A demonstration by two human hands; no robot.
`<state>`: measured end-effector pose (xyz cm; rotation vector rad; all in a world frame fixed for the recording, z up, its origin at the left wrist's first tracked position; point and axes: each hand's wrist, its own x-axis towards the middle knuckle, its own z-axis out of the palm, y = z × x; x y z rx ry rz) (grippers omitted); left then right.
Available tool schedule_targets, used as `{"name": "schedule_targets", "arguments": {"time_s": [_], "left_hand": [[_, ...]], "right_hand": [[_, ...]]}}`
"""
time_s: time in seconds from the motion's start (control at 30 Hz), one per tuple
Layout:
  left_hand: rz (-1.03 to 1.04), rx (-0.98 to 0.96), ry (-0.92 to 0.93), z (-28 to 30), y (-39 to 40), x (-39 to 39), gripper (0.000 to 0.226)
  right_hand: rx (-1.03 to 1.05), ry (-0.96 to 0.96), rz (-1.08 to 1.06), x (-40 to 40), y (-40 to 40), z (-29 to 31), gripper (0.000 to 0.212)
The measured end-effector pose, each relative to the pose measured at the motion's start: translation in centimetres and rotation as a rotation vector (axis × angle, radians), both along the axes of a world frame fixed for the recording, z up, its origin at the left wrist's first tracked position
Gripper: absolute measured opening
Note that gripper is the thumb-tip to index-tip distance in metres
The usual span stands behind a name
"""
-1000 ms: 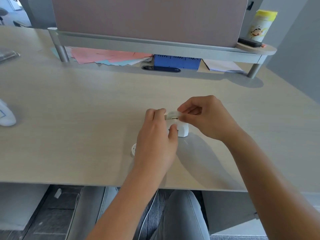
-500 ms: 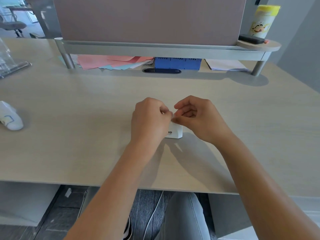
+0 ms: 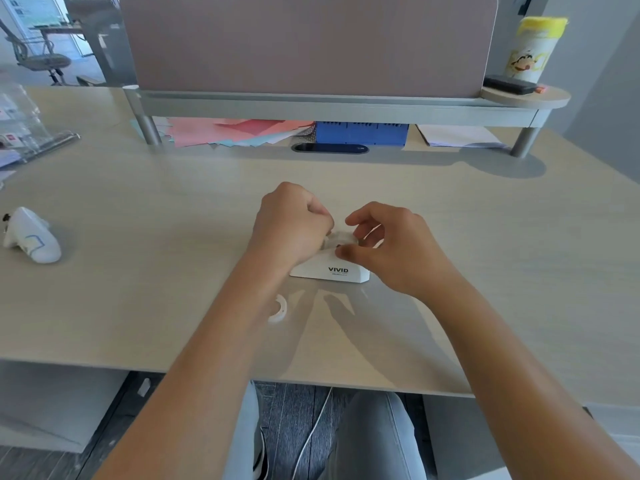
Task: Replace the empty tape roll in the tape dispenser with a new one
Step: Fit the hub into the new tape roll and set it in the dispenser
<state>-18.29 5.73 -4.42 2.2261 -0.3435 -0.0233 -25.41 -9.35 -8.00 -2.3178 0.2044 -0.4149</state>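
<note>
A white tape dispenser (image 3: pixel 332 270) marked VIVID stands on the desk in the middle of the view. My left hand (image 3: pixel 292 228) is closed over its left top, and my right hand (image 3: pixel 391 245) pinches at its right top. Between the two hands a whitish tape roll (image 3: pixel 341 237) shows, mostly hidden by fingers. A small white ring, the empty tape core (image 3: pixel 278 308), lies on the desk just in front of the dispenser, partly behind my left forearm.
A white controller-like device (image 3: pixel 33 240) lies at the left. Coloured papers (image 3: pixel 239 131), a blue box (image 3: pixel 360 133) and white sheets (image 3: pixel 457 136) sit under the monitor shelf (image 3: pixel 329 105). A yellow-lidded canister (image 3: pixel 533 50) stands at the shelf's right end. Clear plastic packaging (image 3: pixel 24 123) lies far left.
Both hands stay at the dispenser's top, and the left hand has shifted so the VIVID side and the empty core show again. The view has tilted and moved closer.
</note>
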Motion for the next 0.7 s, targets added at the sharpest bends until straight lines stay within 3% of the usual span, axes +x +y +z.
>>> {"name": "schedule_targets", "arguments": {"time_s": [0.13,0.3,0.47,0.7], "left_hand": [[-0.002,-0.038,0.030,0.1,1.1,0.8,0.012],[0.052,-0.101,0.041,-0.8,2.9,1.6,0.016],[0.069,-0.252,0.188,-2.7,4.0,2.4,0.021],[0.018,-0.481,0.361,-2.9,4.9,2.5,0.013]], "right_hand": [[-0.191,0.072,-0.019,0.5,1.1,0.8,0.042],[-0.283,0.181,-0.042,1.0,2.0,1.5,0.039],[-0.389,0.209,-0.105,0.8,2.8,1.9,0.042],[-0.269,0.246,-0.131,0.8,4.1,1.0,0.065]]}}
